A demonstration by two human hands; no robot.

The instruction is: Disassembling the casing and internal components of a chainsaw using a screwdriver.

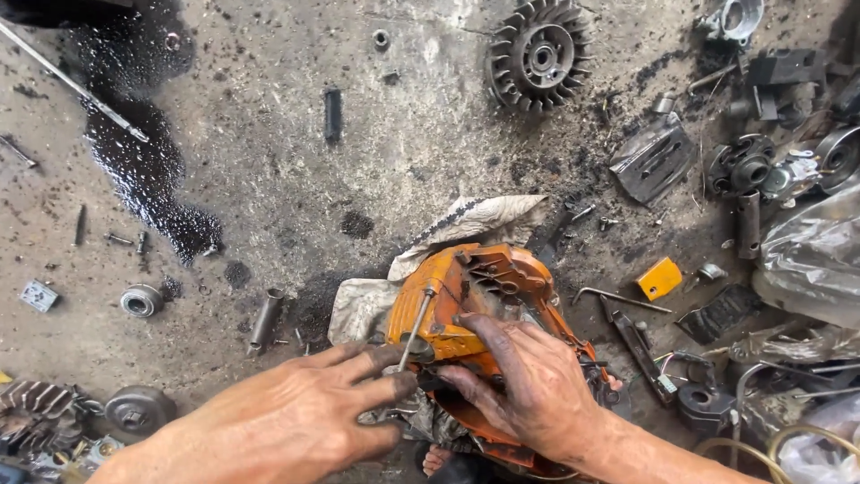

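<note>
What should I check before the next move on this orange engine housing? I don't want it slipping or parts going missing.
1. Right hand flat on orange housing: ok.
2. Left hand fingers at the metal rod: ok.
3. Rod seated in the housing: cannot tell.
4. Rag under the housing: ok.
5. Oil puddle away from the hands: ok.
6. Loose parts such as the flywheel scattered about: not ok.

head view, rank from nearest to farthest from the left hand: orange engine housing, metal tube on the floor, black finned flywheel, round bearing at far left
1. orange engine housing: touching the left hand, at its fingertips.
2. metal tube: just above the hand, on the floor.
3. round bearing: farther out, to the upper left.
4. black finned flywheel: far top, right of centre.
</note>
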